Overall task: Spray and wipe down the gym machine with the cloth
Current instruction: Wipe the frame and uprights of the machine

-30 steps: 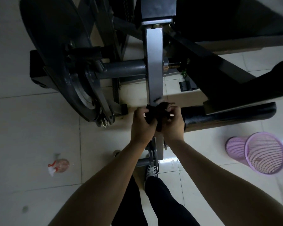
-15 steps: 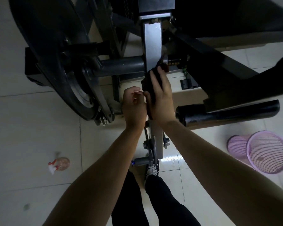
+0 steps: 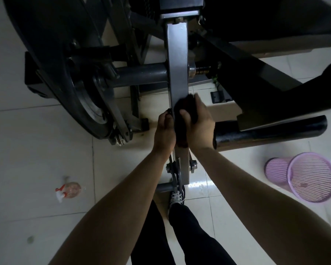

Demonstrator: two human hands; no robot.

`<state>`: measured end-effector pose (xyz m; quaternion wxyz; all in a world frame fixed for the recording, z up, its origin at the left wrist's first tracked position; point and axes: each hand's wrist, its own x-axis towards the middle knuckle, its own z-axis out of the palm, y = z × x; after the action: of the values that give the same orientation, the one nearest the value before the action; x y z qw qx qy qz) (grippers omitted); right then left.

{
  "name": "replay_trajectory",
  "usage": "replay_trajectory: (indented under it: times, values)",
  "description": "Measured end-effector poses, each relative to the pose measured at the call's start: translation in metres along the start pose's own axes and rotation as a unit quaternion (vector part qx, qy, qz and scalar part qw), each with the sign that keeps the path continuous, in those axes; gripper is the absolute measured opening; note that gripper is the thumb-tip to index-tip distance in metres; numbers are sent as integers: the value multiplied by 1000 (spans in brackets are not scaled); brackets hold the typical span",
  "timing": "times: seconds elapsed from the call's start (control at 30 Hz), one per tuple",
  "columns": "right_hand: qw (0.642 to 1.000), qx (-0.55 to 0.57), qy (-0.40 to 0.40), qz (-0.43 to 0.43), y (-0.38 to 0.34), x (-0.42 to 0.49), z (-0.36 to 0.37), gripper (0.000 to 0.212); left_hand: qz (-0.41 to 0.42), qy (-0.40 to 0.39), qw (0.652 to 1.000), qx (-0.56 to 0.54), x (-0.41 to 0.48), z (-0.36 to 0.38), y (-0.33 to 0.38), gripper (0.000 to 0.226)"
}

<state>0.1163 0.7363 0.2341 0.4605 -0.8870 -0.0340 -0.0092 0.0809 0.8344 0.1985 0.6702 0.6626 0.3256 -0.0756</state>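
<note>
Both forearms reached forward and down, meeting at the gym machine's grey flat bar (image 3: 177, 64). The right hand (image 3: 199, 123) curled its fingers and thumb round a dark cloth (image 3: 187, 109), pressing it onto the bar's face. The left hand (image 3: 164, 132) gripped the bar's left edge just beside the cloth, fingers hooked over it. On the tiled floor (image 3: 36, 150) a spray bottle (image 3: 69, 190) lay to the left, and a purple mesh wastebasket (image 3: 275, 169) lay tipped on its side to the right, its contents unclear.

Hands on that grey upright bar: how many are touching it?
2. The left hand grips the left edge of the grey bar; the right hand, beside it, holds the dark cloth against it.
</note>
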Motion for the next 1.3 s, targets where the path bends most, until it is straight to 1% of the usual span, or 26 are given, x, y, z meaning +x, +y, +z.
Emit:
replay_trajectory:
  times: [0.07,0.13,0.17,0.2,0.23,0.3,0.37,0.43,0.53,0.63,0.73,0.77,0.8,0.87,0.97,1.03,1.07,1.13,1.23,1.3]
  values:
    - [998,52,25,-11,-22,22,1,49,-24,10,1000,5,3,-2,-5,45]
    - [993,110,40,16,-40,37,3,47,-46,16,998,43,5,-2,-10,43]
    - [990,131,38,35,-44,38,5,45,-49,16,997,62,2,-1,-11,36]
    - [988,143,30,51,-46,36,7,44,-52,19,996,73,-2,0,-13,28]
    - [987,144,17,69,-43,30,8,45,-58,18,995,82,-6,0,-17,25]
    - [982,144,-16,117,-28,13,9,51,-71,7,992,102,-16,-2,-22,30]
    - [974,137,-50,173,-10,-7,8,57,-60,-2,992,111,-23,-4,-27,31]
    - [970,103,-92,198,9,-27,9,57,-52,-6,993,105,-27,-5,-28,32]
    - [963,50,-139,225,35,-55,13,47,-54,10,994,95,-29,-3,-31,36]
    - [944,43,-174,277,52,-75,12,26,-44,22,995,85,-33,1,-37,34]
    - [931,43,-182,314,57,-82,8,17,-50,30,995,84,-36,4,-41,32]
    - [934,39,-170,312,53,-80,7,19,-53,32,995,81,-36,3,-41,32]
    - [942,35,-149,299,48,-77,6,26,-52,33,995,73,-36,3,-41,32]
    - [963,36,-101,249,27,-63,7,36,-50,29,997,44,-35,3,-42,30]
    - [986,60,-34,149,-10,-19,9,34,-61,24,997,38,-31,3,-42,28]
    - [992,73,8,105,-29,14,11,35,-71,21,996,51,-30,2,-39,27]
    - [992,76,19,97,-35,26,14,37,-70,19,996,54,-29,0,-38,28]
    - [990,81,18,111,-38,33,21,43,-70,15,996,57,-26,-3,-37,29]
    - [985,109,-4,133,-25,11,31,52,-77,-3,995,61,-26,-6,-36,27]
    - [980,110,-15,164,-10,-8,36,51,-73,-9,996,48,-27,-8,-34,22]
